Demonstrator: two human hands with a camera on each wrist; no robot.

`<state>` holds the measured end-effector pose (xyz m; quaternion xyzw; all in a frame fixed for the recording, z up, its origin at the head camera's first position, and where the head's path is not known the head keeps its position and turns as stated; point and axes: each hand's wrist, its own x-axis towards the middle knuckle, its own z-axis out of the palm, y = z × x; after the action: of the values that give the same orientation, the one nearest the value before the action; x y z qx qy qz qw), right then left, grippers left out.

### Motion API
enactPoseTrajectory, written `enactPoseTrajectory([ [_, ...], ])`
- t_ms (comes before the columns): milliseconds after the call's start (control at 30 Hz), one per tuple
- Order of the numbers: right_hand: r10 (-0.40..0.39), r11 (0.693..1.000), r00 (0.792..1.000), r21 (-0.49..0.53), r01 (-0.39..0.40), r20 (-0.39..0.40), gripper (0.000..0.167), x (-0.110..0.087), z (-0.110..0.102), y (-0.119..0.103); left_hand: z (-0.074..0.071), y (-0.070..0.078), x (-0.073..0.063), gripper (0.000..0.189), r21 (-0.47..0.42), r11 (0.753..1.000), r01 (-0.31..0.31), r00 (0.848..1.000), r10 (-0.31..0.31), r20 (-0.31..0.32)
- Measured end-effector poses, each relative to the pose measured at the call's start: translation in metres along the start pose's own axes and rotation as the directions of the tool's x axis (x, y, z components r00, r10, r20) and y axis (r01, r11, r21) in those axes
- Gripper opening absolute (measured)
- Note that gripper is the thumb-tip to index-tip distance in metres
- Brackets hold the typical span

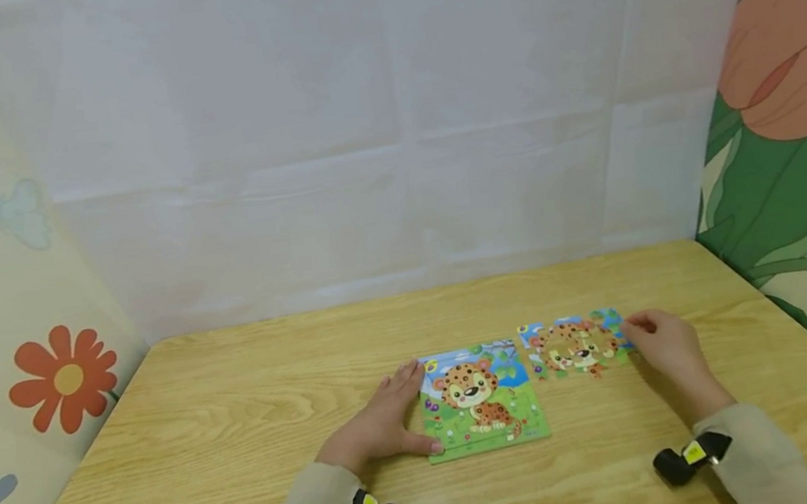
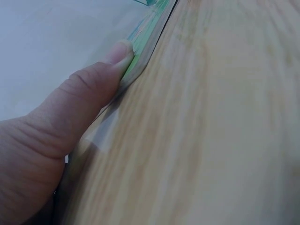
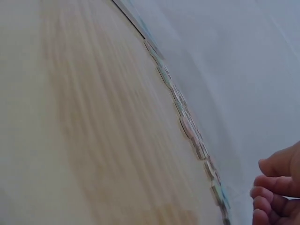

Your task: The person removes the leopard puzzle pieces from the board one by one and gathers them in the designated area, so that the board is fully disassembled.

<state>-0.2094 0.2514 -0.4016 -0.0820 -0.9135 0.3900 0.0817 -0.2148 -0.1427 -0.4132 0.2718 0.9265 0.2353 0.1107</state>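
A square puzzle board (image 1: 478, 398) showing a spotted leopard cub lies on the wooden table. My left hand (image 1: 379, 423) rests along its left side, the thumb at the lower left corner and the fingers spread to the upper left one. From the left wrist view, the straight left thumb (image 2: 84, 93) presses on the board's green edge (image 2: 145, 47). Right of the board lie several loose puzzle pieces (image 1: 574, 346) bearing parts of a similar cub. My right hand (image 1: 664, 342) is at their right end, fingers loosely bent. Nothing shows between its thumb and fingers in the right wrist view.
The wooden table (image 1: 241, 406) reaches back to a white cloth backdrop (image 1: 359, 140). Flower-printed panels (image 1: 803, 178) stand at both sides. The loose pieces lie flat, close beside the board's upper right corner.
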Motion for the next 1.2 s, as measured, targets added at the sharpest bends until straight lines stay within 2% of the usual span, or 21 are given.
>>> enactPoseTrajectory([
  [433,-0.077,0.991,0.997,0.111,0.079,-0.026,0.037,-0.006,0.002,-0.023,0.001,0.001,0.000,0.114,-0.014,1.000,0.007,1.000,-0.007,0.004],
  [733,-0.133,0.953,0.989,0.267,0.145,-0.062,0.032,-0.009,0.015,-0.040,0.000,0.001,-0.001,0.114,-0.016,1.000,0.010,1.000,-0.010,0.013],
  [967,-0.196,0.939,0.981,0.288,0.190,-0.009,0.028,-0.013,0.028,-0.052,-0.001,0.001,-0.001,0.115,-0.029,0.999,0.025,0.999,-0.024,0.023],
  [1200,-0.243,0.912,0.970,0.347,0.220,0.026,0.028,-0.016,0.041,-0.059,-0.002,0.001,-0.002,0.114,-0.039,0.999,0.028,0.999,-0.027,0.027],
])
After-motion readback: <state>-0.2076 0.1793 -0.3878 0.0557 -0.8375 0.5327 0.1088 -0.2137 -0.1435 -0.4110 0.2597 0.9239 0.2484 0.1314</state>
